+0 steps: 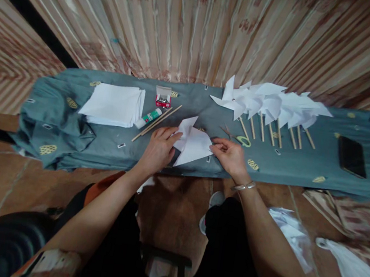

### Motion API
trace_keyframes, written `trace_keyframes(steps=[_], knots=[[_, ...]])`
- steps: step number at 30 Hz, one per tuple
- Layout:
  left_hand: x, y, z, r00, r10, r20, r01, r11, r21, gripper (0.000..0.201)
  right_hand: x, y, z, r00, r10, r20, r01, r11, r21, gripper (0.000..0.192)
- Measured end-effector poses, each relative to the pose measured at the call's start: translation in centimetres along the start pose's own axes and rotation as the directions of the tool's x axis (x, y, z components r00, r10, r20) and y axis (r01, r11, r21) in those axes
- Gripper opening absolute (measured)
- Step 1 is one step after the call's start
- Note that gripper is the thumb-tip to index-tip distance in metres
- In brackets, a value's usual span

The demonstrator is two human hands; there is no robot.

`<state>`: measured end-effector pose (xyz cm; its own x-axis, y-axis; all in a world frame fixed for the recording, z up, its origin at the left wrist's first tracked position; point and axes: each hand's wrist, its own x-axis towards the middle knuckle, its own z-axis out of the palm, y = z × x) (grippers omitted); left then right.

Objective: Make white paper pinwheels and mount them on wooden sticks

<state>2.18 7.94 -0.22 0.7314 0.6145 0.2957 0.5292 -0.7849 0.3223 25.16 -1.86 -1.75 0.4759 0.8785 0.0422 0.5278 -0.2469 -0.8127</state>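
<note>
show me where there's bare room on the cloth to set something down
Free: the cloth right of the right hand, between pinwheels and near edge; also between the red box and the pinwheels. Crowded: beyond and left of the left hand, with glue, loose sticks, paper stack.

no words, brand names or numbers can be read. the glue stick (149, 118) has a green label with pale marks on it, too small and blurred to make out. the small red box (162, 104) shows faint pale marks on its front, equally illegible. on the grey-green tablecloth (190, 94), little black-and-white rectangles resembling tags are scattered between yellow motifs; whether they carry letters cannot be told. the reddish marks on the curtain (185, 34) are unreadable too.
</note>
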Motion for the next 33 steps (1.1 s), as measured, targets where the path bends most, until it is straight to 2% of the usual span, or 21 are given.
trace_keyframes(steps=[2,5,8,10,12,14,16,19,21,26,33], knots=[[0.1,0.1,-0.2,0.998,0.011,-0.063,-0.012,1.000,-0.015,0.050,-0.2,0.5,0.1,0.998,0.033,-0.050,-0.032,0.999,0.024,0.023],[0.0,0.8,-0.1,0.991,0.078,-0.113,-0.086,0.994,-0.072,0.038,-1.2,0.9,0.6,0.997,0.069,-0.024,-0.068,0.997,0.033,0.023],[-0.3,1.8,0.7,0.983,0.179,-0.027,-0.181,0.975,-0.127,0.035,-2.3,0.6,1.1,0.996,0.077,0.039,-0.077,0.997,-0.013,0.024],[-0.4,2.3,1.3,0.979,0.199,0.045,-0.193,0.974,-0.123,0.037,-2.9,0.0,1.1,0.995,0.077,0.070,-0.072,0.994,-0.077,0.023],[-0.4,2.6,1.7,0.979,0.185,0.081,-0.177,0.979,-0.102,0.037,-3.3,-0.7,0.7,0.997,0.055,0.047,-0.046,0.984,-0.172,0.023],[-0.3,2.6,2.0,0.982,0.169,0.085,-0.162,0.983,-0.082,0.035,-3.5,-1.3,0.1,0.999,-0.024,-0.036,0.014,0.964,-0.266,0.024],[-0.2,2.6,2.2,0.984,0.162,0.075,-0.157,0.986,-0.061,0.031,-3.7,-1.8,-0.5,0.980,-0.172,-0.097,0.135,0.941,-0.311,0.024],[0.1,2.5,2.4,0.983,0.171,0.062,-0.169,0.985,-0.038,0.029,-3.8,-2.0,-0.8,0.919,-0.392,-0.042,0.362,0.882,-0.301,0.027],[0.3,2.6,2.5,0.981,0.179,0.068,-0.177,0.984,-0.038,0.028,-3.7,-1.9,-0.7,0.889,-0.456,0.040,0.447,0.847,-0.289,0.031],[0.5,2.7,2.7,0.975,0.206,0.085,-0.206,0.978,-0.012,0.018,-3.5,-1.5,-0.4,0.870,-0.466,0.165,0.494,0.822,-0.285,0.036],[0.2,2.6,2.4,0.964,0.258,0.062,-0.260,0.966,0.013,0.023,-3.0,-0.6,-0.7,0.905,-0.395,0.159,0.421,0.885,-0.198,0.045]])
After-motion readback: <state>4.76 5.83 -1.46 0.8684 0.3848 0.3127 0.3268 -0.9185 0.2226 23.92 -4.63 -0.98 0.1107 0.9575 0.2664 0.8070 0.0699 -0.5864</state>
